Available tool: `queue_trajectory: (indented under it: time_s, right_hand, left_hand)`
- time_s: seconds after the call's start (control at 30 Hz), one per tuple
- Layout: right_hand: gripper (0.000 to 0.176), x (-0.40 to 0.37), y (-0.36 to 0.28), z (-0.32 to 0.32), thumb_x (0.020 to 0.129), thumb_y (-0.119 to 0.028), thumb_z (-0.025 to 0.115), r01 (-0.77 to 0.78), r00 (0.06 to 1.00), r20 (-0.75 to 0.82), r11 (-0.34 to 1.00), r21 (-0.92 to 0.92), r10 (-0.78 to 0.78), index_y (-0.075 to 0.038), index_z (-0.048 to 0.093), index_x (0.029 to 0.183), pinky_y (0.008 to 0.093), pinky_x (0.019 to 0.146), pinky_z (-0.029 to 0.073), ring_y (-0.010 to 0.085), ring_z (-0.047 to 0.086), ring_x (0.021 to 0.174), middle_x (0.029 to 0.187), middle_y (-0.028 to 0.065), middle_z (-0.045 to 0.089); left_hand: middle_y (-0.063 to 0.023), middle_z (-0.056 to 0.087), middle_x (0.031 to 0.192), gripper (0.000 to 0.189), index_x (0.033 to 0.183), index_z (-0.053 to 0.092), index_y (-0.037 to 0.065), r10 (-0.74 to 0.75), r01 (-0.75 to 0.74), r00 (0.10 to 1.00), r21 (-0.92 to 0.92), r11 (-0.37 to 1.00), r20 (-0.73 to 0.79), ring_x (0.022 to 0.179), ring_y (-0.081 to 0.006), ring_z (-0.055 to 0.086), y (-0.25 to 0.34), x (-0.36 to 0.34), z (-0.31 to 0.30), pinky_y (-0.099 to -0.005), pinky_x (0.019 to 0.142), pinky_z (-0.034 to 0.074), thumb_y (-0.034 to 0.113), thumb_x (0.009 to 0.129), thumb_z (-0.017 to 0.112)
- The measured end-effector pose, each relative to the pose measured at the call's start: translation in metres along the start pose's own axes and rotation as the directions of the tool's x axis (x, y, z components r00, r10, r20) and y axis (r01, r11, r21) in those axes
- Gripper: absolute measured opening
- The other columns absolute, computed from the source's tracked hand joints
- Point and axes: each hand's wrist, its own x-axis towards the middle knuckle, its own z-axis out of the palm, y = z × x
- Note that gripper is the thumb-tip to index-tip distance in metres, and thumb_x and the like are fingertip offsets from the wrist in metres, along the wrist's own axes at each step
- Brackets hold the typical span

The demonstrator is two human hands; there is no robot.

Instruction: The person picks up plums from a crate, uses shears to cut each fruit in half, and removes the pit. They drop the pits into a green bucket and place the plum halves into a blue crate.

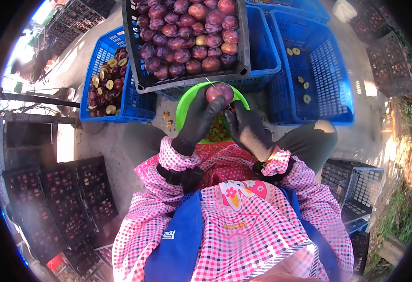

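Note:
My left hand (201, 113), in a dark glove, is wrapped round a large purple plum (219, 94). Close beside it, my right hand (248, 127), gloved too, is closed on a small knife; only a bit of red handle and a thin blade near the plum show. Both hands are over a bright green basin (185, 107) with yellowish plum scraps in it. Just beyond, a black crate (142, 87) full of whole plums rests on blue crates.
At the left, a blue crate (137, 101) holds halved plums. Another blue crate (318, 89) at the right has a few halves. Black trays of plums (60, 197) lie at the lower left, and an empty-looking crate (363, 188) stands at the lower right.

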Motion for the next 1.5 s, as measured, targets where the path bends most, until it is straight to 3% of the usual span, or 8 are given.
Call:
queue_trajectory:
  time_s: [0.1,0.27,0.47,0.67,0.73,1.2,1.33,1.5]
  right_hand:
    - [0.024,-0.001,-0.004,-0.008,0.093,-0.023,0.057,0.012,1.0,0.02,0.997,0.071,-0.013,-0.003,0.052,0.105,0.0481,0.053,0.047,0.0393,0.061,0.06,0.067,0.0189,0.061]
    - [0.023,-0.001,-0.006,-0.005,0.093,-0.021,0.058,0.055,0.998,-0.048,0.994,0.092,-0.051,-0.002,0.051,0.103,0.0483,0.053,0.046,0.04,0.061,0.06,0.067,0.0198,0.06]
    - [0.022,0.0,-0.01,-0.009,0.092,-0.021,0.058,0.033,0.999,-0.011,0.997,0.063,-0.033,-0.002,0.052,0.103,0.0475,0.054,0.047,0.0394,0.061,0.061,0.067,0.0191,0.061]
    - [0.022,-0.001,-0.008,-0.003,0.092,-0.021,0.059,0.023,1.0,-0.021,0.998,0.057,-0.022,-0.002,0.052,0.101,0.0469,0.053,0.047,0.0393,0.061,0.06,0.067,0.0191,0.061]
    - [0.022,-0.001,-0.008,-0.005,0.092,-0.021,0.06,0.025,1.0,-0.006,0.996,0.09,-0.025,-0.002,0.052,0.1,0.0465,0.053,0.047,0.0389,0.061,0.06,0.067,0.019,0.061]
    - [0.023,0.004,0.002,-0.013,0.094,-0.025,0.061,-0.666,0.746,0.513,0.475,0.576,0.424,-0.002,0.059,0.099,0.0368,0.055,0.046,0.0219,0.056,0.059,0.071,0.0099,0.059]
    - [0.033,0.036,-0.024,-0.05,0.088,-0.023,0.071,0.086,0.994,-0.08,0.99,0.109,-0.077,-0.002,0.057,0.11,0.0311,0.066,0.05,0.0134,0.059,0.071,0.078,0.0047,0.062]
    - [0.04,0.036,-0.024,-0.028,0.085,-0.023,0.074,-0.158,0.987,0.055,0.886,0.437,0.148,0.0,0.055,0.111,0.0296,0.068,0.051,0.0152,0.061,0.073,0.087,0.0075,0.064]
  left_hand:
    - [-0.008,0.056,0.122,0.053,0.131,0.047,0.001,0.32,-0.304,0.944,0.57,0.763,0.075,0.114,-0.016,0.053,0.014,-0.006,0.01,-0.0316,0.102,0.04,0.039,0.096,0.058]
    - [-0.0079,0.054,0.123,0.051,0.132,0.044,0.0,-0.057,0.033,0.997,-0.431,0.902,-0.042,0.112,-0.0181,0.053,0.001,-0.002,0.016,-0.0327,0.1,0.041,0.026,0.093,0.064]
    - [-0.0086,0.056,0.122,0.043,0.126,0.049,-0.001,0.459,-0.372,0.888,0.641,0.671,0.034,0.114,-0.018,0.052,0.007,-0.005,0.009,-0.0324,0.1,0.04,0.031,0.098,0.055]
    - [-0.0093,0.055,0.125,0.053,0.134,0.044,0.0,0.022,-0.029,1.0,-0.37,0.928,-0.023,0.117,-0.0164,0.051,0.004,-0.008,0.01,-0.0323,0.104,0.037,0.033,0.096,0.059]
    - [-0.0078,0.056,0.124,0.052,0.133,0.045,-0.001,0.37,-0.29,0.928,0.57,0.769,-0.028,0.117,-0.0158,0.05,0.015,-0.014,0.017,-0.0325,0.105,0.035,0.038,0.098,0.053]
    - [-0.0105,0.057,0.122,0.053,0.129,0.048,0.003,0.231,-0.14,0.972,0.662,0.736,-0.051,0.115,-0.02,0.054,-0.022,0.001,-0.029,-0.034,0.1,0.042,0.028,0.088,0.07]
    - [-0.0045,0.059,0.111,0.035,0.125,0.051,0.003,0.105,-0.111,0.993,0.113,0.987,0.059,0.104,-0.0171,0.057,-0.008,-0.008,-0.005,-0.0324,0.096,0.044,0.028,0.102,0.046]
    - [-0.0069,0.061,0.094,0.032,0.11,0.054,0.0,0.252,-0.248,0.967,0.085,0.965,-0.03,0.086,-0.0192,0.06,-0.019,-0.01,0.029,-0.0312,0.08,0.048,0.026,0.105,0.037]
